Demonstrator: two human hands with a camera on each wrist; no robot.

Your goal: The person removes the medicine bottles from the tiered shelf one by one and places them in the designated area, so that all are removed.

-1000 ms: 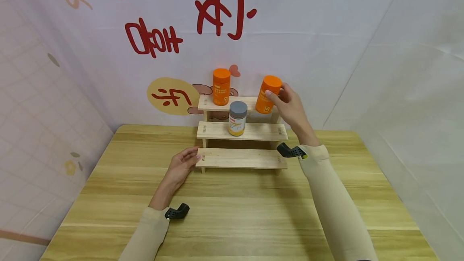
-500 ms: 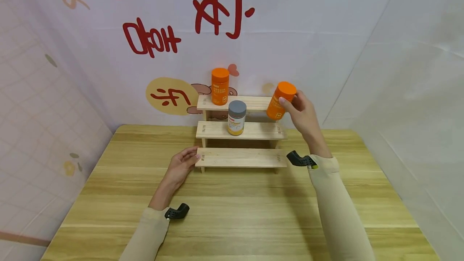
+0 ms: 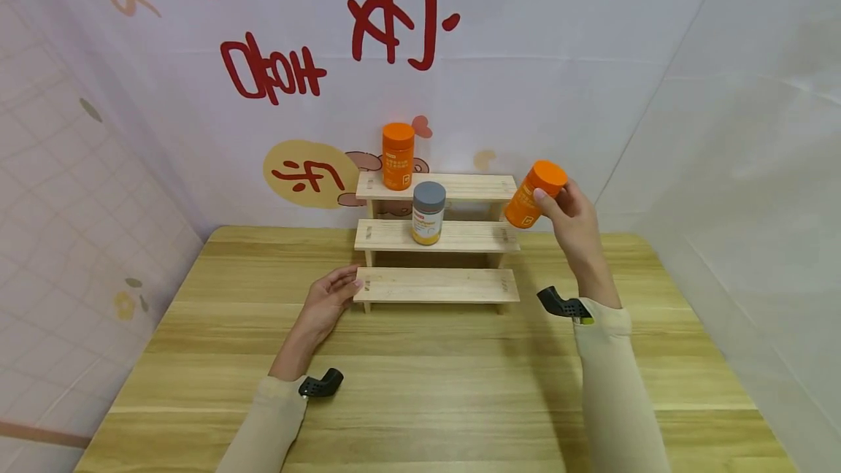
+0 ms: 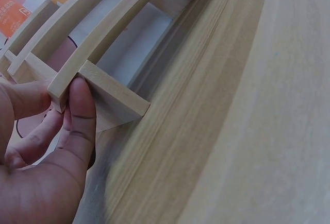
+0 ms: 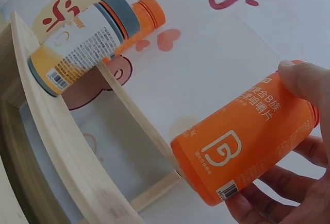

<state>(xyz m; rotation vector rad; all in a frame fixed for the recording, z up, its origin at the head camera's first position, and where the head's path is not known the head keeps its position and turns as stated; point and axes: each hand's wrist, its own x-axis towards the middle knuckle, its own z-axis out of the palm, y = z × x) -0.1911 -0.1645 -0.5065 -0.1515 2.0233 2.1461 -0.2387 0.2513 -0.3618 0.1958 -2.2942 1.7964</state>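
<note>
A three-step wooden display rack stands against the back wall. My left hand pinches the left end of its lowest board; the left wrist view shows thumb and fingers on the board's corner. Off the rack's right side, my right hand holds an orange supplement bottle in the air, tilted with its lid to the upper right. A second orange bottle stands upright at the left of the top step. On the middle step sits a white and yellow bottle with a grey lid.
The wood-grain table stretches in front of the rack and to both sides. Behind it rises a white wall covering printed with red characters. Another covering borders the table's left side.
My right hand has lifted the orange bottle away from the right end of the top step, moving it right and toward me while tilting it more. My left hand has stayed on the rack.
</note>
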